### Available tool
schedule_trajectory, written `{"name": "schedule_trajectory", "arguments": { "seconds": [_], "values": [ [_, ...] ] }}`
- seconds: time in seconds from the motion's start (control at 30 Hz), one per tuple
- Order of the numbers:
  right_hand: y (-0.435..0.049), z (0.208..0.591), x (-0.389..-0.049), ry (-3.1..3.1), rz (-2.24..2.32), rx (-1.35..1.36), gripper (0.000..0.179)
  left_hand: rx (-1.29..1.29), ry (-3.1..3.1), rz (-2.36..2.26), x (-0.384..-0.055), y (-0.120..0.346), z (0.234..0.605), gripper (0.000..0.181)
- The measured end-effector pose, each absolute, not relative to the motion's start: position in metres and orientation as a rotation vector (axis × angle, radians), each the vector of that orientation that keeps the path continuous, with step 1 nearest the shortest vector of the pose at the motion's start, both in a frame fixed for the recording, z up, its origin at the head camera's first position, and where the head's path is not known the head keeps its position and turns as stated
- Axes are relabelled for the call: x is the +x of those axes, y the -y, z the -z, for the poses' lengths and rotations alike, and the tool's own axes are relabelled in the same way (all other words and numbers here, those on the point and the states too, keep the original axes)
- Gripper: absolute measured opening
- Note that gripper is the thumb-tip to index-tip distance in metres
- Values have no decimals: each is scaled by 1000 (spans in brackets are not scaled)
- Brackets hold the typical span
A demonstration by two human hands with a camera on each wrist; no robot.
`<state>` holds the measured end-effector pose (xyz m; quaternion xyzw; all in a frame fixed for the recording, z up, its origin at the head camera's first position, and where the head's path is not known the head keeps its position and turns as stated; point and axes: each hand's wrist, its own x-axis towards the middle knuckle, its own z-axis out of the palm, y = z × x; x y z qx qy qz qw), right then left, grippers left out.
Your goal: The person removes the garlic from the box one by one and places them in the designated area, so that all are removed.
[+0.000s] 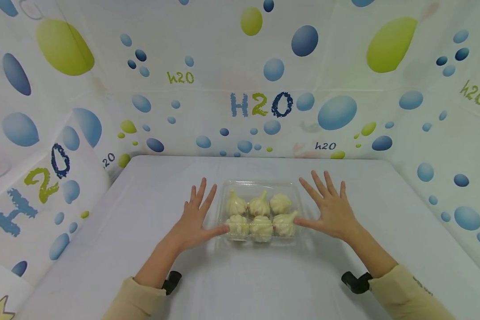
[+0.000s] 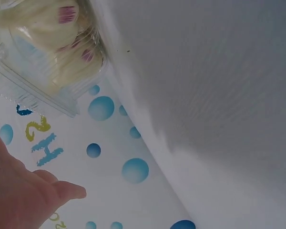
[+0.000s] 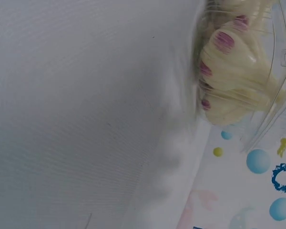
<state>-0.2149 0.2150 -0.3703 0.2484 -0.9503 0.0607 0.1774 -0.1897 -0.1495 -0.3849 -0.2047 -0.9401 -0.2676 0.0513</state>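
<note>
A clear plastic clamshell box sits on the white table with several garlic bulbs inside in two rows. On its left side my left hand is spread wide, the thumb tip overlapping the box's near left corner in the head view. Across from it my right hand is spread too, its thumb tip right at the near right bulb. Neither hand grips anything. The left wrist view shows the box beyond the left hand. In the right wrist view the bulbs show purple marks through the plastic.
The white table ends at a back edge against a white sheet printed with blue and green drops and H2O lettering. The sheet also hangs along both sides. A black wrist camera sits at the right cuff, another at the left.
</note>
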Motion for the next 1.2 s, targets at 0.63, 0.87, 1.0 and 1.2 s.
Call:
{"name": "schedule_trajectory", "arguments": {
  "seconds": [0.63, 0.87, 1.0, 1.2],
  "values": [
    [-207, 379, -207, 2795, -313, 758, 99, -613, 2893, 1273, -183, 138, 394, 102],
    [-204, 383, -205, 2848, -475, 777, 99, -637, 2857, 1430, -182, 137, 397, 102],
    [-201, 384, -204, 2890, -561, 780, 99, -645, 2840, 1543, -180, 136, 399, 106],
    [-199, 386, -203, 2927, -629, 787, 100, -668, 2805, 1702, -178, 134, 401, 113]
  ]
}}
